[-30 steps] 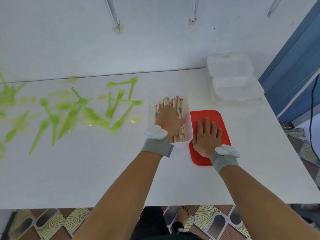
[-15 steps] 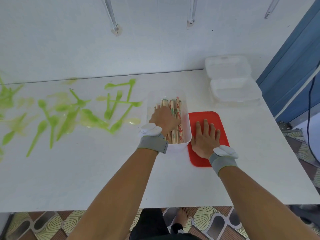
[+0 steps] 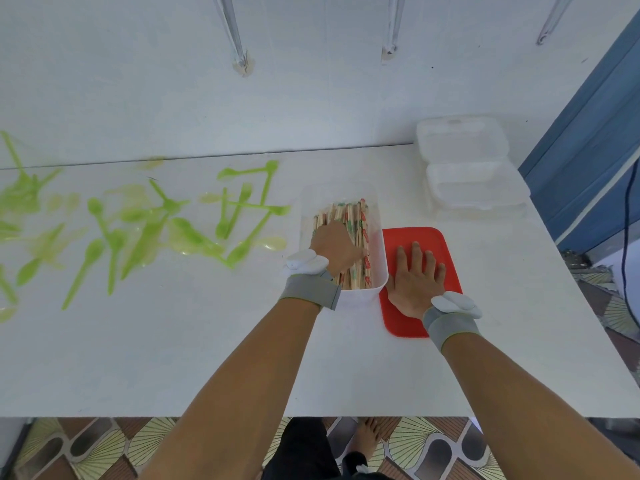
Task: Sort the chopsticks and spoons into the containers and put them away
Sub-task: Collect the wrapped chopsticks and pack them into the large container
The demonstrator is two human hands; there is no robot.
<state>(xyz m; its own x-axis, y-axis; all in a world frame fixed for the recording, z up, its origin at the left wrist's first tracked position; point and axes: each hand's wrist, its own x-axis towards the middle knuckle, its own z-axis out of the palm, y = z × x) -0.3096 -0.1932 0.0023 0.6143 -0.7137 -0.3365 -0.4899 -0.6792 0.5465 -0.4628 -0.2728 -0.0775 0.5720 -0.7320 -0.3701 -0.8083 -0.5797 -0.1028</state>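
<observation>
Head view: left hand [image 3: 334,245] reaches into the container [image 3: 379,271], fingers hidden among chopsticks [image 3: 362,220]; right hand [image 3: 415,280] lies flat, fingers spread, on the red lid [image 3: 446,247].

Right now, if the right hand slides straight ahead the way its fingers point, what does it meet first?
Right hand lies flat on the red lid, fingers pointing away from the person. Past the lid's far edge comes bare table, then probably the stacked clear containers, slightly to the right; depth is unclear.

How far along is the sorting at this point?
Done: chopsticks fill the white bin. In hand: left hand rests on them; right hand lies flat on the red lid. Left: green spoons lie scattered on the table; clear containers await them; nothing looks put away.
</observation>
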